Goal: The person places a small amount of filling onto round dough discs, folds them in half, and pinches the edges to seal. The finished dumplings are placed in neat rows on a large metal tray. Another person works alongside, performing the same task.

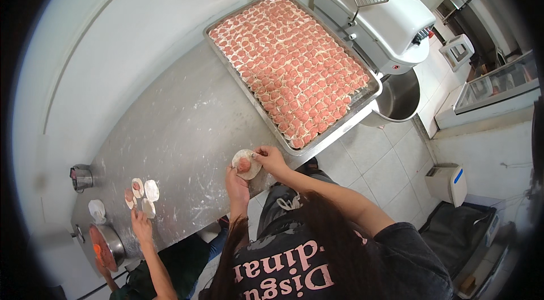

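Observation:
A round dough wrapper point(254, 173) with a lump of pink meat filling point(243, 164) on it is held up over the table's near edge. My left hand point(237, 184) grips its left rim from below, thumb and fingers closed. At the opposite rim my right hand point(271, 161) pinches the dough between thumb and fingertips. Just beyond, a large metal tray point(371, 96) holds many small dumplings in rows, pink meat showing in each. Its near corner lies closest to my right hand.
To the left, a co-worker's hand point(141, 225) touches several dough rounds point(151, 190), some topped with meat. By it stand a metal bowl point(116, 244) of pink filling and a small container point(82, 177). A white mixer point(374, 16) with a steel bowl point(405, 93) is at right.

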Tool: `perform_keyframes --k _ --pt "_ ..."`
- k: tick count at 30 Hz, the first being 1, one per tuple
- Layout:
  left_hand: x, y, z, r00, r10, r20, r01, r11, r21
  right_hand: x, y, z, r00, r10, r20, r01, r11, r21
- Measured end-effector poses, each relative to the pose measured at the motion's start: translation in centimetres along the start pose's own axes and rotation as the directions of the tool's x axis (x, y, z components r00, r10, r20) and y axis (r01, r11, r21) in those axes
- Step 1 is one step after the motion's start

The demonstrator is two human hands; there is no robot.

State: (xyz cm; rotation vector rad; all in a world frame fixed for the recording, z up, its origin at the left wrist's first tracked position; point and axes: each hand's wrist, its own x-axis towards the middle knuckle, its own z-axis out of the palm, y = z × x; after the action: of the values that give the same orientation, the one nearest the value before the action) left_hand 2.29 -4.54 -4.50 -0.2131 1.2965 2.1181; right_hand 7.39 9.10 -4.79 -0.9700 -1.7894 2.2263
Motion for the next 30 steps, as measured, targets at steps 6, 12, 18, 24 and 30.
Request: perform_keyframes --k 6,12,18,24,30 --pt "-0.3 0.4 0.0 0.994 0.113 0.008 -0.102 0.856 0.508 0.2 1.4 -1.5 1.0 -0.026 -0.007 0.023 0.965 -0.262" --pt "-0.5 0.4 -0.3 0.991 0.114 0.065 -0.131 0.812 0.568 -0.1 2.3 -1.4 0.986 -0.12 0.117 0.121 0.993 -0.003" --pt "-0.5 0.6 -0.2 0.999 0.044 0.009 -0.045 0.938 0.343 -0.3 0.3 -1.5 0.989 0.009 0.147 -0.013 1.0 0.024" --pt "-0.7 1.0 0.0 0.995 0.104 -0.006 -0.097 0.95 0.296 -1.6 -1.4 -1.5 0.969 -0.03 0.245 -0.042 0.958 0.285" --pt "-1.5 1.0 1.3 0.979 0.197 0.045 -0.202 0.945 0.257 -0.9 -1.5 -2.1 0.986 -0.141 0.084 0.164 0.89 -0.426"
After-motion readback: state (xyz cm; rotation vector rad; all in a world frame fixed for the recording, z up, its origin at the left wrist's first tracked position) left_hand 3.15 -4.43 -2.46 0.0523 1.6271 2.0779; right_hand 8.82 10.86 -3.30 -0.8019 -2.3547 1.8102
